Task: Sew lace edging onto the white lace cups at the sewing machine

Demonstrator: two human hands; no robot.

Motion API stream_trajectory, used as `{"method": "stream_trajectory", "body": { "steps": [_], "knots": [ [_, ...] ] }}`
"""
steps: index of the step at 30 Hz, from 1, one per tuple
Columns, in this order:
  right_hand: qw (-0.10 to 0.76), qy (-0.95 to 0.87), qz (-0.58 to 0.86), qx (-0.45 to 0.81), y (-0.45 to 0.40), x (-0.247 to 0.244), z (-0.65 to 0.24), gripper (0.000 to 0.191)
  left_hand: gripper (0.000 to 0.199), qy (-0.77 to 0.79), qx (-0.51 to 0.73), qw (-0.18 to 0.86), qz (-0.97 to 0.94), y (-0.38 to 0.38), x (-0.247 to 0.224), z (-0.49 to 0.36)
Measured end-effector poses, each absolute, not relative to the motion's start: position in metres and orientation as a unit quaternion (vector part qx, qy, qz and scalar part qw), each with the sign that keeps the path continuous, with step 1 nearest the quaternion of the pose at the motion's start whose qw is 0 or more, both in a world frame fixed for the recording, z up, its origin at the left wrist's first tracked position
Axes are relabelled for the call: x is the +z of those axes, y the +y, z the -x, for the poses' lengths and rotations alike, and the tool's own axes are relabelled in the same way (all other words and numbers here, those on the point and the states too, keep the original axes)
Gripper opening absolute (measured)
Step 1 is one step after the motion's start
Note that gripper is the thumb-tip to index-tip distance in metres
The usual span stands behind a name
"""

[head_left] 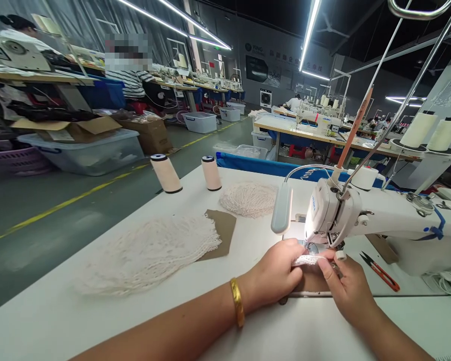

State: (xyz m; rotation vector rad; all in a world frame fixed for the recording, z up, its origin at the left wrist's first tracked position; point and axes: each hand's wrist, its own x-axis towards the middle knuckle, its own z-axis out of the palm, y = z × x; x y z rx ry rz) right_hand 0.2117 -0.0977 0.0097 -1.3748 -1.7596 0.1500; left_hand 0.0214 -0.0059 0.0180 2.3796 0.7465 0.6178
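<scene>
A small strip of white lace [306, 260] lies at the needle area of a white sewing machine [319, 205]. My left hand [280, 268], with a gold bangle above the wrist, pinches its left end. At its right end, the thumb and fingers of my right hand [346, 281] are closed on the same lace. The machine's lamp [281, 208] lights this spot. Left of my hands lies a large pile of white lace pieces [146, 250], partly over a brown card [223, 233]. Behind it sits a smaller lace pile [248, 198].
Red-handled thread snips [381, 272] lie right of my right hand. Two thread cones, one tilted [166, 174] and one upright [211, 174], stand near the table's far left edge. Across the aisle are plastic bins [93, 153], a cardboard box [67, 128] and other people at machines.
</scene>
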Motion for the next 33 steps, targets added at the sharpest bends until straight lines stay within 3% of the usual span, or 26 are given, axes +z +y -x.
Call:
{"method": "stream_trajectory", "body": {
  "steps": [8, 18, 21, 26, 33],
  "knots": [
    [0.46, -0.692, 0.552, 0.063, -0.097, 0.009, -0.208, 0.028, 0.014, 0.274, 0.218, 0.389, -0.852, -0.004, 0.023, -0.024],
    [0.425, -0.727, 0.536, 0.054, -0.102, 0.006, -0.214, 0.025, 0.024, 0.276, 0.228, 0.483, -0.799, -0.012, 0.027, -0.021],
    [0.373, -0.783, 0.497, 0.028, -0.104, 0.01, -0.216, 0.028, 0.031, 0.224, 0.259, 0.415, -0.843, -0.019, 0.023, -0.017],
    [0.278, -0.867, 0.413, -0.002, -0.106, 0.014, -0.218, 0.041, 0.017, 0.161, 0.319, 0.205, -0.911, -0.032, 0.004, -0.006],
    [0.269, -0.86, 0.432, -0.024, -0.105, 0.013, -0.22, 0.04, 0.014, 0.143, 0.333, 0.179, -0.915, -0.034, -0.002, -0.005]
  ]
}}
